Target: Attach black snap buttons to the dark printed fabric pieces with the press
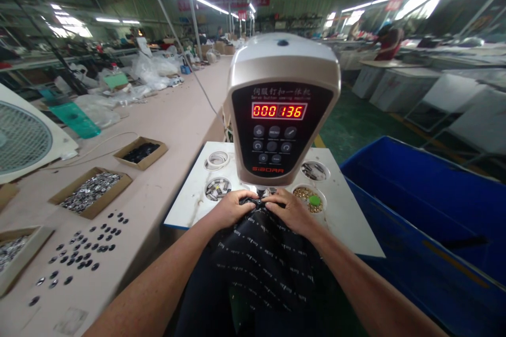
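A button attaching machine (282, 71) stands in front of me, its red display reading 000136. Black fabric with rows of white print (264, 258) hangs down from under the machine head over my lap. My left hand (233, 208) pinches the upper edge of this fabric from the left. From the right, my right hand (290, 210) grips the same edge, fingertips close to the machine's lower tip (261, 189). What lies exactly under the tip is partly hidden by my fingers.
Round wells in the white machine table (343, 221) hold metal parts and brass-coloured pieces (306, 197). At left, cardboard boxes of metal fasteners (90, 192), loose dark discs (87, 247) and a fan (27, 137) occupy the bench. A blue bin (419, 195) stands right; a person (389, 42) is far behind.
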`<state>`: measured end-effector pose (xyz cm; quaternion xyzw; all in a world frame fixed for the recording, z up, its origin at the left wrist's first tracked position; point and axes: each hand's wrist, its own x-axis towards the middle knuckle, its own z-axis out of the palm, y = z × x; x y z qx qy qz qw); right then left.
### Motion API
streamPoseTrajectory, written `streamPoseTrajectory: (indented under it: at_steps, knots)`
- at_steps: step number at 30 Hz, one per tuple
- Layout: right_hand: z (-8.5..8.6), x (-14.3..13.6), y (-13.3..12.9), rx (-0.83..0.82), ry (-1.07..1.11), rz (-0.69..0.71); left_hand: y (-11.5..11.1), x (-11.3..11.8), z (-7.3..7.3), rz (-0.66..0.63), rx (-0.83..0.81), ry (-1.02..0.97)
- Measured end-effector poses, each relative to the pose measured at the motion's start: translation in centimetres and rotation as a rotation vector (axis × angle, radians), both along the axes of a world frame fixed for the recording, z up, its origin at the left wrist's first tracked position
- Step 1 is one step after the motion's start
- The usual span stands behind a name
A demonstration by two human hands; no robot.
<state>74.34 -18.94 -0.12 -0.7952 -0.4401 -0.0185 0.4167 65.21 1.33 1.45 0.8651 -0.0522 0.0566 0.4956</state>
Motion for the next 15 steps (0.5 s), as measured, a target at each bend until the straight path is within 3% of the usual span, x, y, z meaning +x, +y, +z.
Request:
streamPoseTrajectory:
  at_steps: [15]
  knots:
    - [-0.49,0.20,-0.11,0.032,0.002,0.020,0.11,-0.04,-0.24,0.012,-0.011,-0.003]
